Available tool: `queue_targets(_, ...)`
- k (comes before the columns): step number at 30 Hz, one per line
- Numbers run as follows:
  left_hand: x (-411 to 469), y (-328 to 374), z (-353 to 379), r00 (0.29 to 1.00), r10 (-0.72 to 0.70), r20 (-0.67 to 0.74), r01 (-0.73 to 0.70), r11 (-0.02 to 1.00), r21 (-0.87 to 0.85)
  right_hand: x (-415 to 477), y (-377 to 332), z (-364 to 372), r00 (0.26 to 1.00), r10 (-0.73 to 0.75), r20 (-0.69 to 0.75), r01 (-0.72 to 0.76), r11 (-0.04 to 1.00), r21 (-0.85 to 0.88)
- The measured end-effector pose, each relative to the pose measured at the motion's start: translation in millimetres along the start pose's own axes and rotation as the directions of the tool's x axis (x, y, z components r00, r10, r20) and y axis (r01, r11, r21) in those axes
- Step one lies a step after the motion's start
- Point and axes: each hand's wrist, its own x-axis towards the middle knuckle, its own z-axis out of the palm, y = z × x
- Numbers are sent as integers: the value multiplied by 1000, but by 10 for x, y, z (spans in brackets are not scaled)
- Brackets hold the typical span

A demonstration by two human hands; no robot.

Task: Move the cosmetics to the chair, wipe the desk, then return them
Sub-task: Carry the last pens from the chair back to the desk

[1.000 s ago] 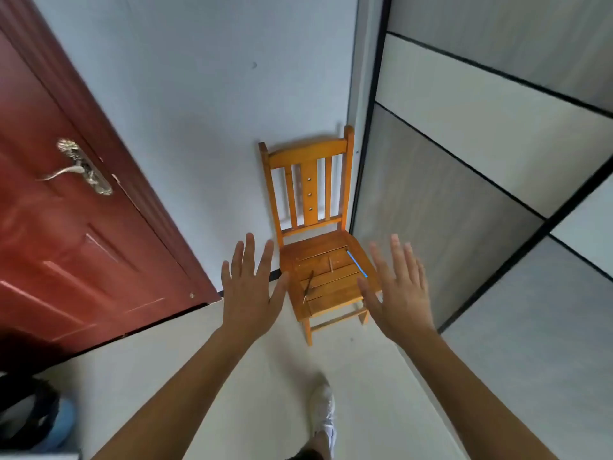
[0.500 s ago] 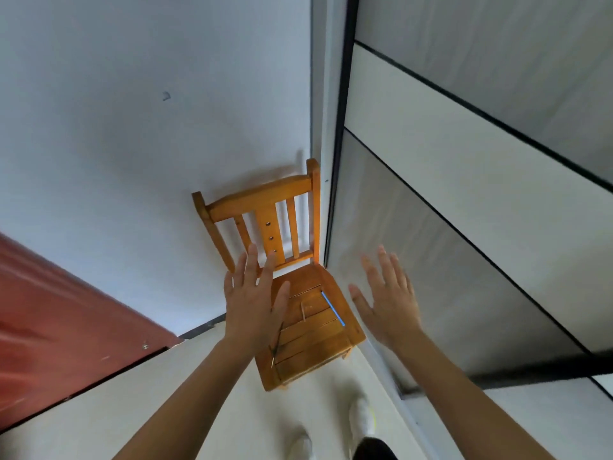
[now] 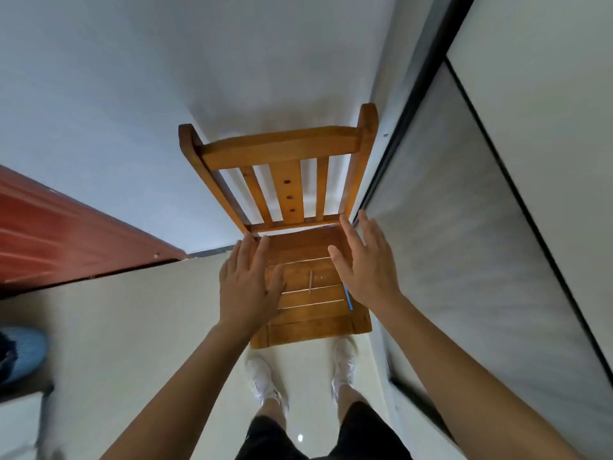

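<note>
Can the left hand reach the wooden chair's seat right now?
Probably yes. The left hand is open right above the chair seat, holds nothing, and nothing lies between them. Whether it touches the wood already, I cannot tell.

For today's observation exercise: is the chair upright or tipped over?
Upright. The chair shows its seat facing up, backrest rising behind it.

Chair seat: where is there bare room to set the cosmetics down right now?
Bare wood shows in the middle of the chair seat, between the left hand and right hand, and along the front slat. The hands cover both sides; a blue strip runs along the right edge, close beside the wardrobe panel.
</note>
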Motion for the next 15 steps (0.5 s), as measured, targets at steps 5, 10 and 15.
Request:
queue_targets(5,182,-404,830,981,-89,170,90,996,4,207,252,863,991,76,109,-76,997,-6)
queue_targets(10,168,-770,1772,932,-228,283,242,970,-14,224,577,1965,951,176,255,-178,984,-17)
queue_targets(15,94,-1102,2666,867,-310,390,330,944,17,230,829,2823,881,325,344,-309,946,-101)
